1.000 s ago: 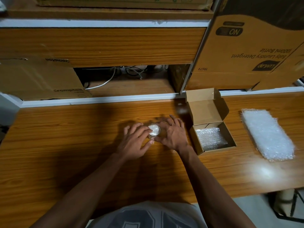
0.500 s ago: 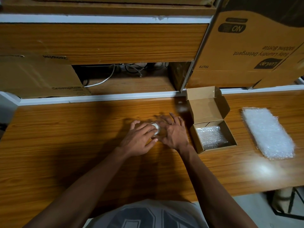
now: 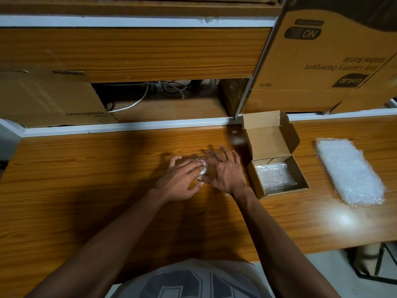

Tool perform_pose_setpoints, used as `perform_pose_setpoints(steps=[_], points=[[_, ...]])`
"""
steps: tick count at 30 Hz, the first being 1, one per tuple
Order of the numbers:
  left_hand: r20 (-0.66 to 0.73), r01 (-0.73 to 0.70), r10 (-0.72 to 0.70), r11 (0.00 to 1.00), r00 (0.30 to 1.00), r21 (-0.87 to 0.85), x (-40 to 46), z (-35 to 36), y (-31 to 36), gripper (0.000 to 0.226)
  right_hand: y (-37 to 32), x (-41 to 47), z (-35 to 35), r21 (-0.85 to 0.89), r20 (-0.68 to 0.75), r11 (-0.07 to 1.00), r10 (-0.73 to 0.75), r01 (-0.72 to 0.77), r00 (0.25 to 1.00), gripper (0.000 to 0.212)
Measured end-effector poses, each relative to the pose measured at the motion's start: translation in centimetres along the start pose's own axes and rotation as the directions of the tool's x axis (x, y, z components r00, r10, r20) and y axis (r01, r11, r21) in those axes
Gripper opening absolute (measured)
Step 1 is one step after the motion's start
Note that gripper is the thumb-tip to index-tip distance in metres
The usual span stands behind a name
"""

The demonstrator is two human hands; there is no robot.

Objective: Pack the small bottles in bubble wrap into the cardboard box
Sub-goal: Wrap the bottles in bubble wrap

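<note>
While the box [image 3: 277,179] sits open with a layer of wrap already lining its bottom, both hands work a small bottle [image 3: 203,169] on the tabletop [image 3: 86,168] just left of the box. The left hand [image 3: 181,180] lies over the bottle with fingers nearly straight, pressing on its top, a released grip rather than a clenched one. The right hand [image 3: 227,173] is spread beside it, fingers splayed and thumb touching the bottle's near side; it grasps nothing that I can see. Whether wrap is already around the bottle I cannot tell.

To do this step well, I'd judge the bottle needs steadying from both sides so it doesn't roll or slip, then a firm pinch before lifting. The path to the box is short and unobstructed, but the raised lid [image 3: 268,138] stands at the box's far side, so coming in low from the left looks safest. The spare wrap sheet [image 3: 350,171] lies well right of the box, clear of the tabletop's near edge.
</note>
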State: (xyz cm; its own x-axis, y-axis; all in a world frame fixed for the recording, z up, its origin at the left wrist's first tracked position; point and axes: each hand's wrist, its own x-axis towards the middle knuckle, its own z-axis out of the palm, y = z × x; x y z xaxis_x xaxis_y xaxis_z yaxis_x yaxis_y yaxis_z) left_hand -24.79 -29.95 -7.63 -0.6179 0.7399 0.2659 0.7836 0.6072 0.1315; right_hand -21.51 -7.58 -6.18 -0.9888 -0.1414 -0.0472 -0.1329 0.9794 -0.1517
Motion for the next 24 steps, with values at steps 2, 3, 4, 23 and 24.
perform_pose_setpoints(steps=[2, 3, 4, 23, 24], points=[[0.024, 0.016, -0.016, 1.0, 1.0, 0.003, 0.0, 0.3, 0.3, 0.057, 0.0, 0.1, 0.1, -0.02, 0.011, 1.0, -0.015, 0.015, 1.0, 0.078], [0.036, 0.025, -0.025, 1.0, 0.999, 0.005, -0.1, 0.4, 0.4, 0.058, 0.0, 0.1, 0.2, -0.032, 0.018, 0.999, -0.021, 0.022, 1.0, 0.078], [0.046, 0.033, -0.034, 0.999, 0.998, 0.007, -0.1, 0.5, 0.4, 0.059, 0.0, 0.1, 0.3, -0.043, 0.025, 0.999, -0.026, 0.027, 0.999, 0.078], [-0.022, 0.025, -0.026, 0.998, 0.999, -0.049, -1.2, -0.4, -0.7, 0.042, -0.1, 0.4, 0.3, -0.04, 0.027, 0.999, -0.019, 0.02, 0.999, 0.079], [-0.031, 0.012, -0.013, 0.999, 0.999, -0.045, -1.1, -0.5, -0.7, 0.042, -0.2, 0.4, 0.3, -0.038, 0.023, 0.999, -0.02, 0.021, 1.0, 0.079]])
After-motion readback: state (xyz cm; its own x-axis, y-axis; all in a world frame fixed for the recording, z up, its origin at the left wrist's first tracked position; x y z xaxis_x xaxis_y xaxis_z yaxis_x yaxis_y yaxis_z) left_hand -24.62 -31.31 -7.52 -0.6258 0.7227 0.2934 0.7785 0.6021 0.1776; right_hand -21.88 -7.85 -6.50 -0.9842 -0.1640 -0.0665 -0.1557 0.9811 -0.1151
